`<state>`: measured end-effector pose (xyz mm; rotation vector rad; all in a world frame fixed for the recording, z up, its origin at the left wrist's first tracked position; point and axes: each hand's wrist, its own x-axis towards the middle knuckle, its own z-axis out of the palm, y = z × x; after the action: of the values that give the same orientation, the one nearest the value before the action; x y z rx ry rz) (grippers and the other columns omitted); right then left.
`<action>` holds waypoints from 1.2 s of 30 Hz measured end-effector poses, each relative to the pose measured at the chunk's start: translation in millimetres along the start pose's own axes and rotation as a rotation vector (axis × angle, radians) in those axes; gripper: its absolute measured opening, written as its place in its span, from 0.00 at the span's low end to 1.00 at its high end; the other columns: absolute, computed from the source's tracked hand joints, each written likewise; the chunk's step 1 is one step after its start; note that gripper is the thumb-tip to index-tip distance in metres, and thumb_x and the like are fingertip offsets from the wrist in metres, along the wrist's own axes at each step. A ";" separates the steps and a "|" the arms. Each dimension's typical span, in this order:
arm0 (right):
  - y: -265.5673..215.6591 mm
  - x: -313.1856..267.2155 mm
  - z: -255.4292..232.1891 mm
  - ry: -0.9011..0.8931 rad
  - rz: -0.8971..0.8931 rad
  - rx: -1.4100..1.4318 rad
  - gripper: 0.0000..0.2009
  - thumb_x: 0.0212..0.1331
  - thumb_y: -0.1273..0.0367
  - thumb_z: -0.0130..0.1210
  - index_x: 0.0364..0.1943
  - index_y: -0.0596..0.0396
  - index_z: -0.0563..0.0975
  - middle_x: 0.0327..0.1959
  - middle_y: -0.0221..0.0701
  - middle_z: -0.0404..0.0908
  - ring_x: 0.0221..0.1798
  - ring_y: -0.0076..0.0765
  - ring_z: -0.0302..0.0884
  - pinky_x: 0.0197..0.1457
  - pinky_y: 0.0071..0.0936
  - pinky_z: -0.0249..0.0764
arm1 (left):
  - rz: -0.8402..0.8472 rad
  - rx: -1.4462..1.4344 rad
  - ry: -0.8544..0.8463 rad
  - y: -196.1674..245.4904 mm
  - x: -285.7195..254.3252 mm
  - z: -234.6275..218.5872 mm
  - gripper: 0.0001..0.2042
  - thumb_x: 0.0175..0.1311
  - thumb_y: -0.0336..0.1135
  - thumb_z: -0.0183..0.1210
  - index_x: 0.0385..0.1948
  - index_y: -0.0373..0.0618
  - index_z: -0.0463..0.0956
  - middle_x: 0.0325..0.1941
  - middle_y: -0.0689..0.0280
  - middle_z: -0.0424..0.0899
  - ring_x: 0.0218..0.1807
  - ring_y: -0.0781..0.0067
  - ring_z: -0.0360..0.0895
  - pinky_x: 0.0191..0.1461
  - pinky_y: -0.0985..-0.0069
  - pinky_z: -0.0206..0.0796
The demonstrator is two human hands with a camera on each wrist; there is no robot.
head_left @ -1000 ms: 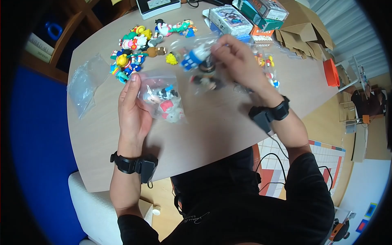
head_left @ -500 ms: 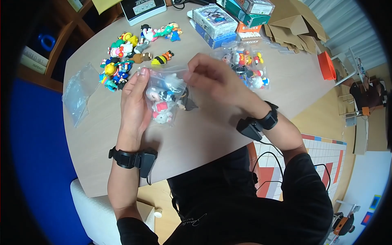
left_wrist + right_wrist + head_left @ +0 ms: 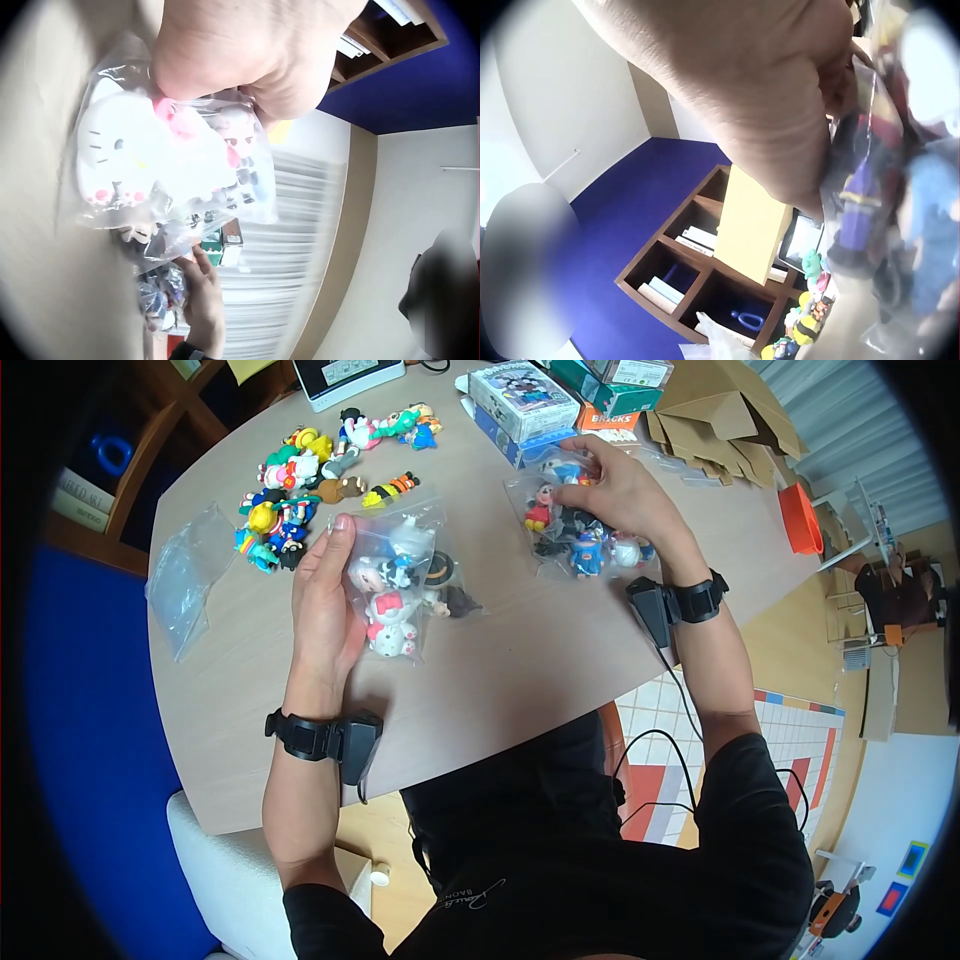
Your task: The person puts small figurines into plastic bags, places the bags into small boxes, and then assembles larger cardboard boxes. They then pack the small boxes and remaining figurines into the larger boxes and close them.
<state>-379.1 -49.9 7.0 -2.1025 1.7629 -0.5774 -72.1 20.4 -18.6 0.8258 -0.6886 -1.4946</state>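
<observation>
My left hand (image 3: 325, 600) grips a clear zip bag (image 3: 405, 560) by its left edge, thumb on top; white figures, one with a pink bow (image 3: 176, 116), show through it. Just right of this bag, another bagged figure with a dark hat (image 3: 440, 568) lies on the table. At the right, my right hand (image 3: 635, 500) grips the top of a group of bagged figures, thumb and fingers around the plastic. Among them are a red-and-yellow figure (image 3: 540, 515) and a blue one (image 3: 587, 553). In the right wrist view a purple-and-dark figure (image 3: 859, 202) shows close under the fingers.
Loose colourful figures (image 3: 290, 470) stand in a cluster at the back left, with a yellow-and-black figure (image 3: 390, 490) nearby. An unfilled clear bag (image 3: 188, 580) lies at the left edge. Boxes (image 3: 525, 405), torn cardboard (image 3: 720, 420) and an orange container (image 3: 800, 520) are at the back right.
My right hand has moved from beside the left-hand bag to the bagged figures at the right and has taken hold there. My left hand still holds its bag, nearly in place.
</observation>
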 end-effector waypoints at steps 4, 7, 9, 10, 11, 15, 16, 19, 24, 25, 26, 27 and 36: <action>6.1 4.3 -0.4 0.125 -0.086 0.208 0.29 0.49 0.63 0.63 0.59 0.51 0.73 0.37 0.39 0.81 0.39 0.34 0.80 0.43 0.28 0.76 | -0.013 0.016 0.010 -2.7 -1.5 -5.2 0.12 0.73 0.42 0.53 0.40 0.42 0.77 0.37 0.67 0.83 0.37 0.80 0.80 0.44 0.78 0.75; 4.8 2.4 -21.2 0.155 -0.036 0.501 0.26 0.51 0.66 0.61 0.58 0.51 0.74 0.34 0.33 0.80 0.34 0.22 0.77 0.35 0.22 0.73 | -0.030 0.002 0.007 -2.8 0.5 -9.4 0.12 0.73 0.42 0.53 0.40 0.42 0.77 0.37 0.67 0.83 0.37 0.80 0.80 0.44 0.78 0.75; 13.9 4.8 -32.6 0.236 -0.012 0.628 0.24 0.54 0.69 0.59 0.58 0.52 0.74 0.38 0.30 0.80 0.35 0.18 0.75 0.35 0.19 0.70 | -0.045 -0.001 0.015 -3.4 1.3 -9.7 0.12 0.72 0.42 0.53 0.40 0.42 0.77 0.37 0.67 0.83 0.37 0.80 0.80 0.45 0.78 0.75; 11.4 5.0 -39.8 0.279 -0.009 0.687 0.23 0.55 0.70 0.58 0.59 0.52 0.73 0.41 0.29 0.79 0.37 0.19 0.75 0.38 0.18 0.69 | -0.052 -0.006 0.005 -4.0 1.8 -11.0 0.11 0.72 0.41 0.53 0.41 0.43 0.77 0.38 0.67 0.82 0.39 0.79 0.80 0.46 0.77 0.74; 12.0 5.1 -45.0 0.323 -0.005 0.746 0.23 0.56 0.71 0.56 0.59 0.52 0.73 0.44 0.29 0.79 0.39 0.20 0.74 0.41 0.18 0.69 | -0.059 -0.011 -0.005 -4.6 2.3 -13.0 0.11 0.72 0.41 0.53 0.41 0.43 0.76 0.39 0.67 0.82 0.40 0.78 0.79 0.47 0.76 0.74; 1.7 -1.2 -48.6 0.294 -0.031 0.778 0.23 0.59 0.69 0.55 0.61 0.53 0.71 0.48 0.30 0.79 0.42 0.20 0.75 0.44 0.18 0.69 | -0.054 -0.015 -0.022 -6.7 4.7 -19.0 0.10 0.72 0.40 0.53 0.42 0.44 0.76 0.40 0.67 0.82 0.42 0.77 0.79 0.48 0.75 0.73; 4.8 -1.9 -48.3 0.257 -0.019 0.700 0.24 0.60 0.68 0.55 0.62 0.53 0.70 0.49 0.29 0.79 0.43 0.20 0.75 0.45 0.19 0.69 | -0.049 -0.016 -0.028 -7.4 5.0 -19.6 0.11 0.72 0.41 0.53 0.42 0.44 0.76 0.41 0.67 0.81 0.43 0.76 0.79 0.48 0.75 0.73; 1.9 -4.6 -42.0 0.266 -0.044 0.681 0.25 0.60 0.68 0.56 0.63 0.52 0.69 0.50 0.28 0.79 0.44 0.19 0.75 0.46 0.19 0.68 | -0.040 -0.016 -0.025 -8.0 4.0 -19.8 0.11 0.72 0.41 0.53 0.42 0.43 0.75 0.42 0.66 0.81 0.44 0.75 0.79 0.50 0.74 0.73; -20.9 -16.4 -25.6 0.121 -0.100 0.580 0.28 0.57 0.71 0.59 0.64 0.51 0.68 0.50 0.28 0.79 0.45 0.21 0.75 0.45 0.20 0.72 | -0.058 -0.093 0.027 -6.9 0.9 -6.8 0.12 0.72 0.43 0.54 0.39 0.42 0.77 0.40 0.65 0.83 0.41 0.76 0.81 0.47 0.74 0.76; -21.1 -16.0 -22.4 0.077 -0.090 0.532 0.28 0.57 0.71 0.60 0.64 0.51 0.68 0.50 0.29 0.79 0.45 0.22 0.75 0.46 0.21 0.72 | -0.067 -0.104 0.025 -7.6 0.6 -5.5 0.12 0.72 0.43 0.53 0.40 0.42 0.77 0.40 0.65 0.83 0.41 0.76 0.81 0.48 0.73 0.77; -20.3 -15.4 -16.9 0.033 -0.081 0.484 0.29 0.57 0.70 0.61 0.65 0.51 0.68 0.50 0.30 0.78 0.45 0.23 0.75 0.47 0.21 0.73 | -0.075 -0.115 0.023 -8.2 0.6 -4.5 0.13 0.72 0.42 0.53 0.40 0.42 0.77 0.41 0.64 0.82 0.41 0.75 0.81 0.48 0.73 0.77; -19.3 -14.8 -12.5 -0.011 -0.072 0.436 0.29 0.56 0.70 0.62 0.65 0.51 0.68 0.49 0.31 0.78 0.46 0.24 0.75 0.47 0.22 0.74 | -0.083 -0.125 0.022 -7.6 0.4 -3.4 0.13 0.72 0.42 0.53 0.41 0.41 0.77 0.41 0.64 0.82 0.41 0.75 0.81 0.48 0.72 0.77; -6.6 -4.7 -19.8 0.145 -0.169 0.376 0.28 0.55 0.64 0.65 0.61 0.55 0.71 0.48 0.37 0.79 0.47 0.26 0.77 0.49 0.23 0.75 | -0.174 -0.207 -0.009 -10.6 5.2 2.5 0.15 0.72 0.43 0.52 0.46 0.39 0.75 0.44 0.62 0.83 0.43 0.71 0.82 0.50 0.68 0.76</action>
<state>-384.2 -44.0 26.9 -1.9909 1.4155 -1.0427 -80.2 16.0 -26.4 0.7346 -0.4678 -1.6953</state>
